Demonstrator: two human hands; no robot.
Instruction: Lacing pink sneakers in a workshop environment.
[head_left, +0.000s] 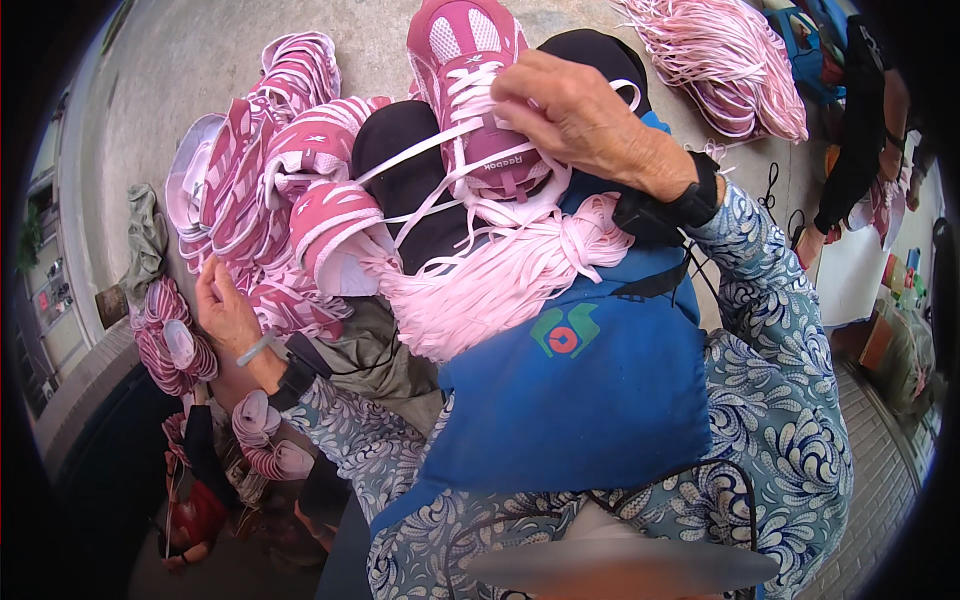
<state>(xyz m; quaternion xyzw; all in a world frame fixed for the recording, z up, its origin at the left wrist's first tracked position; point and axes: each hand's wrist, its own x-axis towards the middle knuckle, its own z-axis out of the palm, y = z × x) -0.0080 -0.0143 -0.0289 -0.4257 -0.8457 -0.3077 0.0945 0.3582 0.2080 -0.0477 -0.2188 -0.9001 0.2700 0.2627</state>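
My right hand grips a pink shoe upper held over my black-clad knee, with its pale pink laces threaded and trailing. A thick bundle of pale pink shoelaces lies across my lap on a blue apron. My left hand reaches down to the left into a pile of pink shoe uppers, touching one of them. Both forearms wear blue-and-white patterned sleeves with black wrist bands.
Another large bundle of pink laces lies on the concrete floor at the upper right. More pink uppers are stacked at the lower left. A second person in black sits at the far right. A grey cloth lies at left.
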